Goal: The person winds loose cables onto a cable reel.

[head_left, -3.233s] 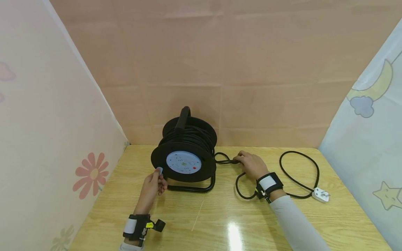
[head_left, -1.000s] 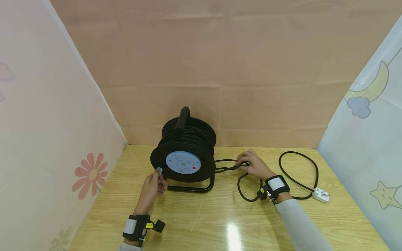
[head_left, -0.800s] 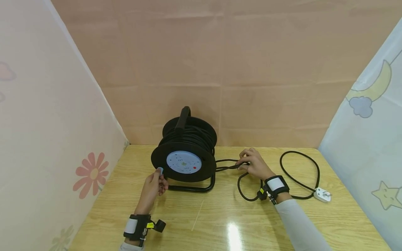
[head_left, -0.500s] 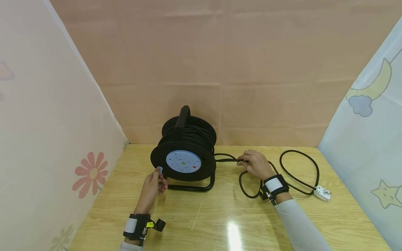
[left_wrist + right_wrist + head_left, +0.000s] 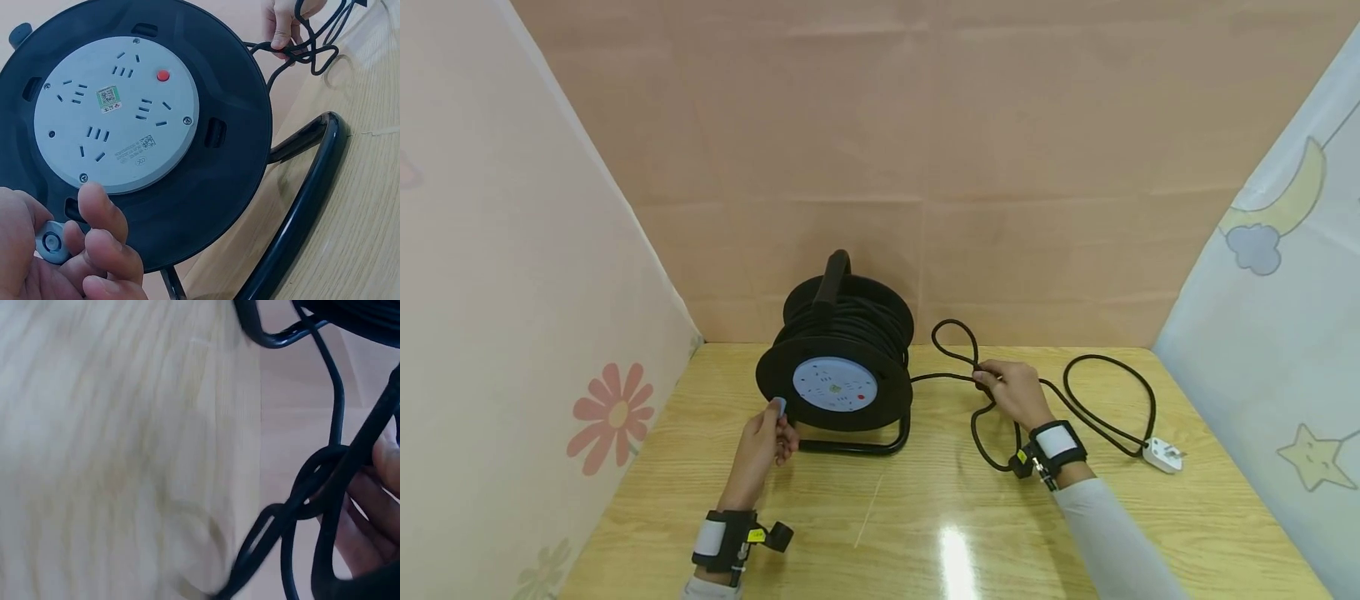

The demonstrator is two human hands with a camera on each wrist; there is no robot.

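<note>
A black cable reel (image 5: 763, 379) with a pale socket panel (image 5: 835, 383) stands near the back of the table. At its lower left rim my left hand (image 5: 760, 442) holds a small grey knob (image 5: 52, 244) between thumb and curled fingers. To the right of the reel, my right hand (image 5: 1015, 392) pinches the black cable (image 5: 942, 375), which runs from the reel to its fingertips. One loop of this cable (image 5: 955, 322) sticks up behind those fingers, and another hangs below. In the right wrist view several strands (image 5: 312, 487) cross in a tangle beside the fingers (image 5: 369, 531).
Farther right, a large cable loop (image 5: 1152, 400) lies on the wooden table (image 5: 865, 517) and ends in a white plug (image 5: 1163, 456). The reel's tubular black stand (image 5: 853, 448) projects at its front. A brown backdrop (image 5: 1037, 167) rises behind, with printed sheets on both sides.
My right hand has moved right from the reel. The cable strand that looped toward the reel has swung up into a raised loop, leaving one strand to the reel. My left hand stays put.
</note>
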